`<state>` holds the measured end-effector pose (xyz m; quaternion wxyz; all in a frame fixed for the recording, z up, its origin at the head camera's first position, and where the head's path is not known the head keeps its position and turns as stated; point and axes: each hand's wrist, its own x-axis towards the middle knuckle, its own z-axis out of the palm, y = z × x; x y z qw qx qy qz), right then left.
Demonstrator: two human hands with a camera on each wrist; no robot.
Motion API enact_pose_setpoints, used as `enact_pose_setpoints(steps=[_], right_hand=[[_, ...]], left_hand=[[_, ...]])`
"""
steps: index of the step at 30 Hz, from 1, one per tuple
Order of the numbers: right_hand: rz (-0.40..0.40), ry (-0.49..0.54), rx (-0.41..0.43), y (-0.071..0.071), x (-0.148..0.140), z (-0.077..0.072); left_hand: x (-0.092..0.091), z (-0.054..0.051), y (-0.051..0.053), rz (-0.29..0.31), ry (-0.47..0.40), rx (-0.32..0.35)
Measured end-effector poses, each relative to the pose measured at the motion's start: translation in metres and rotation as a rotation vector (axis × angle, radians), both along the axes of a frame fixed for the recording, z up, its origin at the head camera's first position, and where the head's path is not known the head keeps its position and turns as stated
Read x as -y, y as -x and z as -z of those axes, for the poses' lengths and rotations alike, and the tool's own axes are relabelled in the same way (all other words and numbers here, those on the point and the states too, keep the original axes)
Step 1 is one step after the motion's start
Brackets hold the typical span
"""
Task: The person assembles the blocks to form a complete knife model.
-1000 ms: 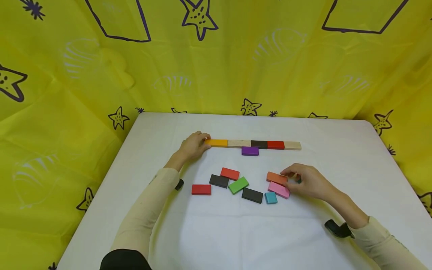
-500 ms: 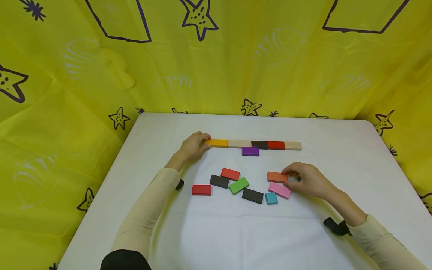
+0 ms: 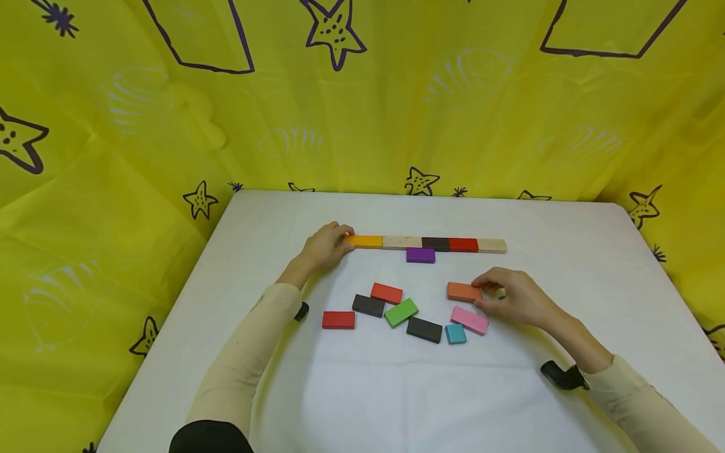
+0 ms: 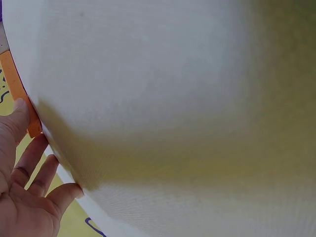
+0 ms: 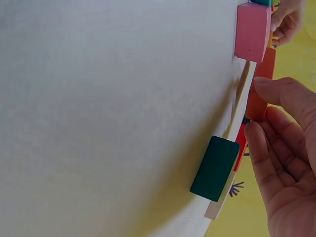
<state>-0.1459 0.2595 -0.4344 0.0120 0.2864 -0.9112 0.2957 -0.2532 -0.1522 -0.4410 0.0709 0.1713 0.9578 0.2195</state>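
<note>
My left hand [image 3: 327, 245] pinches the left end of a yellow-orange wooden block [image 3: 365, 242]. In the left wrist view its thumb lies along that block [image 4: 17, 91]. This block begins a straight row, followed by a natural wood block [image 3: 401, 243], a black one [image 3: 435, 244], a red one [image 3: 463, 245] and another natural one [image 3: 491, 246]. A purple block [image 3: 420, 255] touches the row's near side. My right hand [image 3: 518, 299] holds an orange block [image 3: 463, 292] by its right end between thumb and fingers; in the right wrist view the orange block [image 5: 261, 86] looks raised off the table.
Nearer me lie loose blocks: pink [image 3: 469, 320], light blue [image 3: 455, 334], green [image 3: 401, 313], two black and two red [image 3: 338, 320]. A dark green block [image 5: 215, 169] stands near the right hand. Yellow patterned cloth [image 3: 362, 126] backs the white table [image 3: 362, 402].
My right hand has moved slightly away from me with the orange block, which has parted from the pink one. The left hand stays at the row's end.
</note>
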Motion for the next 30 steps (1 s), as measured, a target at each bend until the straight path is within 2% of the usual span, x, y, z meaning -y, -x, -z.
enact_pose_setpoints(steps=[13,18,26,30], right_hand=[[0.021,0.055,0.003,0.019,0.002,-0.003],[0.041,0.061,0.029,0.027,0.005,-0.003],[0.108,0.004,0.092,0.040,0.011,-0.001],[0.136,-0.030,0.097,0.046,0.014,0.001]], left_hand=[[0.000,-0.001,0.000,-0.002,0.005,-0.002],[0.000,0.000,0.000,-0.002,0.008,-0.001],[-0.001,-0.001,-0.001,-0.008,0.001,0.003],[-0.001,-0.001,-0.001,-0.008,0.003,0.005]])
